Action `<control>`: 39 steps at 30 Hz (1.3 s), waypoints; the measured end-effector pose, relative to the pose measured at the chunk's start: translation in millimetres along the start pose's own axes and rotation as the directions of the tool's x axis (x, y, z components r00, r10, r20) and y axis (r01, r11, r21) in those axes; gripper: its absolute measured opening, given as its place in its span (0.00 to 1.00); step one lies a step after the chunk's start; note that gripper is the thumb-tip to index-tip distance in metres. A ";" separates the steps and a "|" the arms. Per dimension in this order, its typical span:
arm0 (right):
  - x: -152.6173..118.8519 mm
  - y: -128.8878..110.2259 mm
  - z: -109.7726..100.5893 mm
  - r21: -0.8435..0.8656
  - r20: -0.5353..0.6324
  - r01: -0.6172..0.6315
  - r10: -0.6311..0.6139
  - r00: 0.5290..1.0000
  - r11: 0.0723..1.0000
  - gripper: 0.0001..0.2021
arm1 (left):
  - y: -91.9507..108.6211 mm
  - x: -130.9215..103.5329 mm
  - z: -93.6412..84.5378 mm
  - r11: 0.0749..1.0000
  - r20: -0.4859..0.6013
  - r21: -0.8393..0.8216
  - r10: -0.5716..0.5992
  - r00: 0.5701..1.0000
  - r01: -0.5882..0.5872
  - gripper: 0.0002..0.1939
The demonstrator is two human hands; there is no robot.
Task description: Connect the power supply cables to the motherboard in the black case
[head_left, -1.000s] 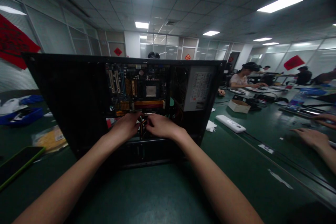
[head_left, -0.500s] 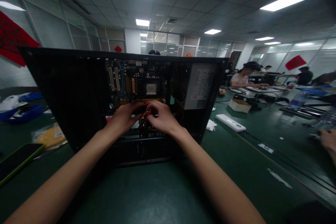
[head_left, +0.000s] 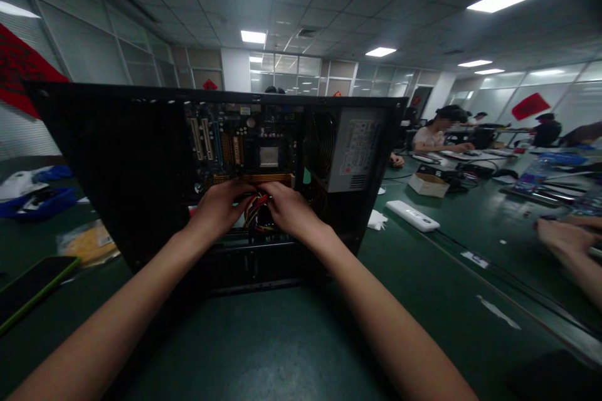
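Note:
An open black computer case [head_left: 117, 156] stands upright on the green table [head_left: 263, 344]. Inside it are a motherboard [head_left: 256, 122] and, at the right, a silver power supply [head_left: 355, 153]. My left hand [head_left: 219, 203] and my right hand [head_left: 291, 207] reach into the lower middle of the case, fingertips close together. Between them is a bundle of red, yellow and black cables [head_left: 255, 210], and the fingers of both hands are closed around it. The cable ends are partly hidden by my fingers.
A phone [head_left: 32, 288], a yellow bag [head_left: 89, 243] and a blue tray [head_left: 40, 202] lie at the left. At the right are a white power strip [head_left: 412, 215], a small box [head_left: 427, 184] and another person's hands [head_left: 564, 238]. A seated person [head_left: 439, 131] works farther back.
My fingers have shifted slightly apart around the cables, and more of the bundle shows. At the right edge, another person's hands have moved further into view.

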State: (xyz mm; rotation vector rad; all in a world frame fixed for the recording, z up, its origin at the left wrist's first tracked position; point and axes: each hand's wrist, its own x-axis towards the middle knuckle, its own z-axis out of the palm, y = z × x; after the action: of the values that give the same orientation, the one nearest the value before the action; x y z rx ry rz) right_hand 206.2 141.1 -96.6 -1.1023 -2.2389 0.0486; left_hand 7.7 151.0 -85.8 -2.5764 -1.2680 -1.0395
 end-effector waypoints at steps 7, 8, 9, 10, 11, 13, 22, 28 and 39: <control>0.1 -6.8 -2.4 -0.190 0.040 -0.120 0.130 0.991 0.974 0.21 | -0.7 5.3 6.0 0.993 0.055 0.017 -0.116 0.992 0.115 0.11; 0.0 -6.8 -1.8 -0.211 0.044 -0.122 0.134 0.990 0.970 0.20 | 0.4 6.3 6.7 0.994 0.076 0.021 -0.109 0.991 0.107 0.11; -0.2 -6.7 -1.2 -0.232 0.051 -0.125 0.140 0.989 0.965 0.19 | 1.3 7.5 7.3 0.995 0.097 0.030 -0.098 0.990 0.095 0.11; -0.6 -6.4 -0.4 -0.253 0.059 -0.130 0.150 0.987 0.959 0.18 | 1.9 9.2 7.9 0.996 0.118 0.048 -0.086 0.989 0.081 0.11; -1.1 -5.9 0.2 -0.273 0.070 -0.139 0.163 0.984 0.952 0.16 | 2.2 11.1 8.5 0.995 0.141 0.071 -0.073 0.987 0.064 0.11; -2.5 -4.5 1.2 -0.300 0.094 -0.160 0.196 0.976 0.940 0.14 | 2.3 15.5 9.6 0.992 0.195 0.125 -0.051 0.980 0.027 0.11; -3.5 -5.3 -1.5 -0.321 0.146 -0.226 0.283 0.948 0.920 0.15 | 6.4 23.5 13.9 0.934 0.338 0.352 -0.060 0.939 -0.067 0.10; -1.0 -2.9 0.6 -0.310 0.130 -0.221 0.271 0.954 0.925 0.15 | 4.3 24.7 16.2 0.940 0.306 0.339 -0.078 0.949 -0.032 0.11; 0.2 0.5 3.4 -0.301 0.125 -0.206 0.253 0.959 0.931 0.14 | -1.0 22.9 18.0 0.910 0.326 0.401 -0.038 0.945 -0.101 0.10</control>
State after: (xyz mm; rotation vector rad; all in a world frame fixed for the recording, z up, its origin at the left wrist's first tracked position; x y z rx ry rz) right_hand 204.6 142.4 -99.4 -1.5656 -2.2963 -0.0939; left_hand 26.4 173.4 -85.8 -2.4771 -1.3302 -0.2856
